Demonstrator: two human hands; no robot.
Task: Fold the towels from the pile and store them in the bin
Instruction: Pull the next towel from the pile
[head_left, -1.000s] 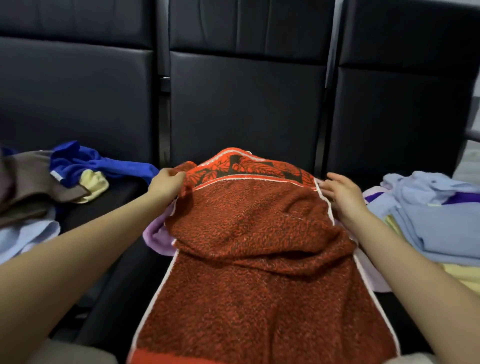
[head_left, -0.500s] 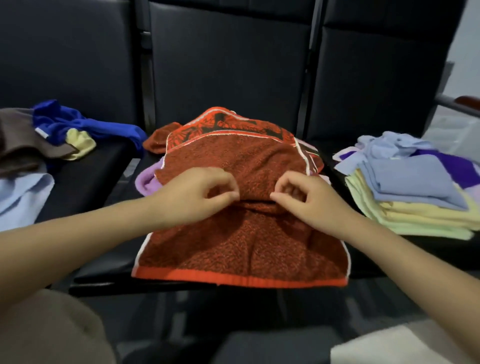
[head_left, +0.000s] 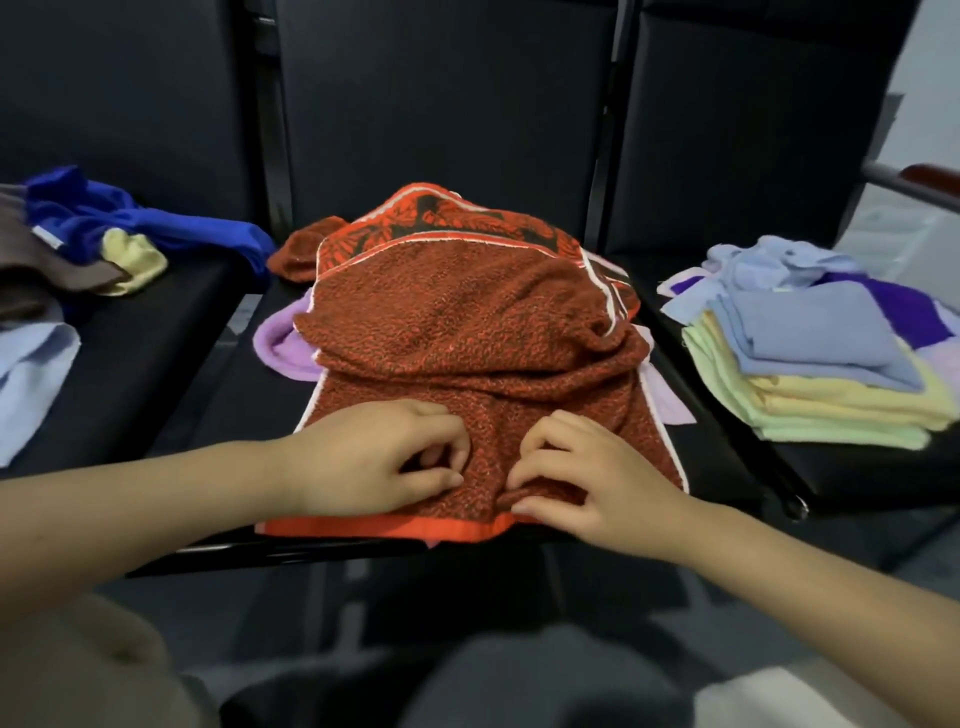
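Note:
A rust-red towel (head_left: 457, 317) with a bright orange patterned border lies rumpled on the middle black seat, folded over on itself. My left hand (head_left: 374, 462) and my right hand (head_left: 582, 473) sit side by side on its near part, close to the orange hem. Both have curled fingers that pinch the red cloth. A lilac towel (head_left: 283, 345) pokes out from under the red one on both sides. No bin is in view.
A loose pile of blue, brown, yellow and pale blue towels (head_left: 78, 244) covers the left seat. A stack of folded towels (head_left: 810, 364) in blue, yellow, green and purple sits on the right seat. Black seat backs (head_left: 441, 104) stand behind. An armrest (head_left: 919, 182) is far right.
My hands left the towel's far corners, came together at its middle, then slid toward me to the near hem. The view has pulled back and tilted down.

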